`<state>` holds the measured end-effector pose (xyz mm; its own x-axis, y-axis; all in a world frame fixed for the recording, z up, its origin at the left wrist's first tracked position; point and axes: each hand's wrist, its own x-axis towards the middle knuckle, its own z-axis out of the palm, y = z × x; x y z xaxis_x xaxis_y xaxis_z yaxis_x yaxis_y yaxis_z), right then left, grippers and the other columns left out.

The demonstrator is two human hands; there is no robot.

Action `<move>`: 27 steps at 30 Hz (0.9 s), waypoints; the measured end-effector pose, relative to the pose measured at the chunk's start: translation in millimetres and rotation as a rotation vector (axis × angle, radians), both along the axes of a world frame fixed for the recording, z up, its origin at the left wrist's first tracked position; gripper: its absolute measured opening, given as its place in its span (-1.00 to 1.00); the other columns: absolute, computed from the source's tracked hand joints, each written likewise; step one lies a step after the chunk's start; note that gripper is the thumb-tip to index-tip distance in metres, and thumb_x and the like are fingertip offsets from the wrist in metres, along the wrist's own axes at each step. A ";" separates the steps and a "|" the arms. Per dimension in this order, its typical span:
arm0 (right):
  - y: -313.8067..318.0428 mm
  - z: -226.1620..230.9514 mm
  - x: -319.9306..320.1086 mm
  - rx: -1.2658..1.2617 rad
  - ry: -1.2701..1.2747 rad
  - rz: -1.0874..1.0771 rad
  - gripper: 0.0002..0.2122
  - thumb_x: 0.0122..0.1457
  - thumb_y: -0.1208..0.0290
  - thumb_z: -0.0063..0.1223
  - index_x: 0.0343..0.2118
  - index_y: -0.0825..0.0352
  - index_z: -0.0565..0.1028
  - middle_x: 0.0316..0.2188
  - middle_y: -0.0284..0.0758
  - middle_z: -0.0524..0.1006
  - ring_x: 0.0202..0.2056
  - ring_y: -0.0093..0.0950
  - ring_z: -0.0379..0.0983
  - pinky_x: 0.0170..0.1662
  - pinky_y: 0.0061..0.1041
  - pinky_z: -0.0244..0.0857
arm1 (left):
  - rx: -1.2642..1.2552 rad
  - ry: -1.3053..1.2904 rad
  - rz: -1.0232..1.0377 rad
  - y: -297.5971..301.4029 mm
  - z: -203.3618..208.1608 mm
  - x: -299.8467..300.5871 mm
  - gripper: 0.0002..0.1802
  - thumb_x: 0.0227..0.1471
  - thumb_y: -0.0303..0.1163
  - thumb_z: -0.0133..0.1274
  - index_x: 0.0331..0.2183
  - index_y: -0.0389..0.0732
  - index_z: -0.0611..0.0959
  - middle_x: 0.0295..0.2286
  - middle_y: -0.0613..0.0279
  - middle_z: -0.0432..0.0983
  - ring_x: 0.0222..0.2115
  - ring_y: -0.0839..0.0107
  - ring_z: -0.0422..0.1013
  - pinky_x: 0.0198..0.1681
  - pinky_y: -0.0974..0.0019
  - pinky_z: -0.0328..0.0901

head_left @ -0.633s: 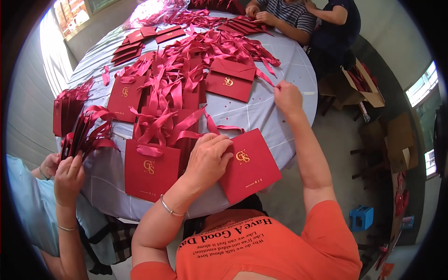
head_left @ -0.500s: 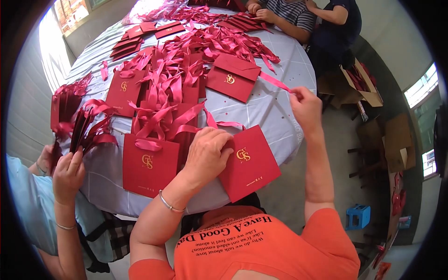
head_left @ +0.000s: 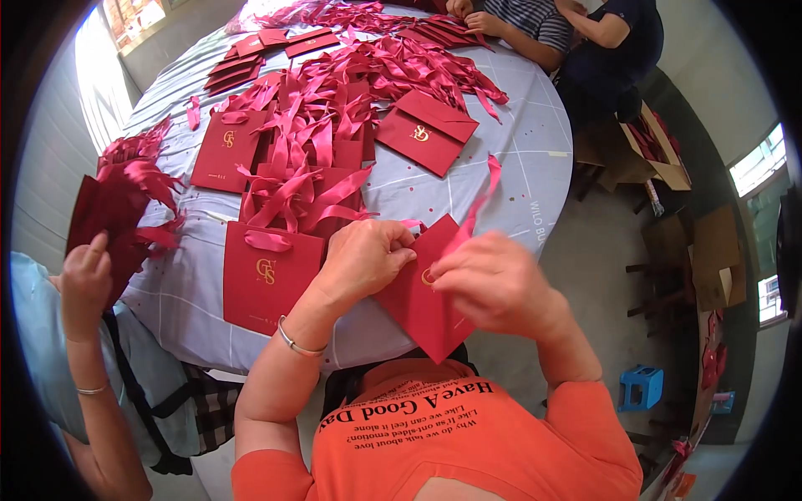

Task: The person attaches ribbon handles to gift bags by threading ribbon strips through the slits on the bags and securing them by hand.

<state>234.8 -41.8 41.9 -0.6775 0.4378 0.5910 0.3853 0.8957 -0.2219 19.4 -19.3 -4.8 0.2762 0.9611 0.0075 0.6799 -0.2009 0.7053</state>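
Note:
A red paper gift bag with a gold emblem lies tilted at the table's near edge. My left hand is closed on its upper left edge, fingertips pinched together. Over the bag's upper right part is my right hand, blurred by motion. It is closed on a pink ribbon, whose free end sticks up above the fingers. Part of the emblem is covered by my right fingers. Left of my left forearm, a bag with a ribbon handle lies at the front of a row of overlapping bags.
Many pink ribbons heap over bags along the table's middle. One flat bag lies beyond my hands. At left a co-worker's hand holds several bags; two people sit at the far side. A blue stool and cardboard boxes stand right.
My right hand has come left and down from the outstretched position, bringing the ribbon to the bag. The bag's lower part has turned slightly. The co-worker's bags at left have been spread and tilted.

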 end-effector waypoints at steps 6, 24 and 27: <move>-17.0 -38.9 -14.9 -0.292 -0.062 0.262 -0.69 -0.10 0.55 0.30 -0.23 0.30 0.52 -0.41 -0.30 0.52 -0.31 -0.33 0.47 -0.24 -0.39 0.36 | -0.147 -0.207 -0.093 3.3 -3.2 -3.5 -0.86 -0.08 -0.46 0.21 -0.40 -0.30 0.65 -0.61 0.20 0.54 -0.58 0.46 0.45 -0.42 0.35 0.34; -21.2 -59.7 7.3 -0.645 0.312 -0.275 -0.86 0.05 0.69 0.14 -0.31 0.40 0.57 -0.42 -0.31 0.54 -0.42 -0.58 0.47 -0.38 -0.63 0.34 | -0.355 -0.160 -0.199 -2.3 -6.6 -0.9 -0.83 -0.05 -0.47 0.21 -0.36 -0.35 0.66 -0.57 0.26 0.58 -0.50 0.62 0.44 -0.38 0.45 0.34; -21.8 -65.2 7.4 -0.621 0.399 -0.337 -0.88 0.01 0.69 0.17 -0.36 0.40 0.58 -0.47 -0.33 0.55 -0.45 -0.58 0.47 -0.42 -0.63 0.33 | -0.366 -0.159 -0.208 -2.6 -8.6 3.0 -0.83 -0.03 -0.48 0.20 -0.34 -0.35 0.67 -0.55 0.29 0.59 -0.49 0.66 0.44 -0.38 0.48 0.34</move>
<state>242.2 -63.6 -23.3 -0.2400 0.9084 0.3424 0.3993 0.4138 -0.8181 22.3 -21.9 -13.4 0.4866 0.8326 -0.2647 0.5288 -0.0396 0.8478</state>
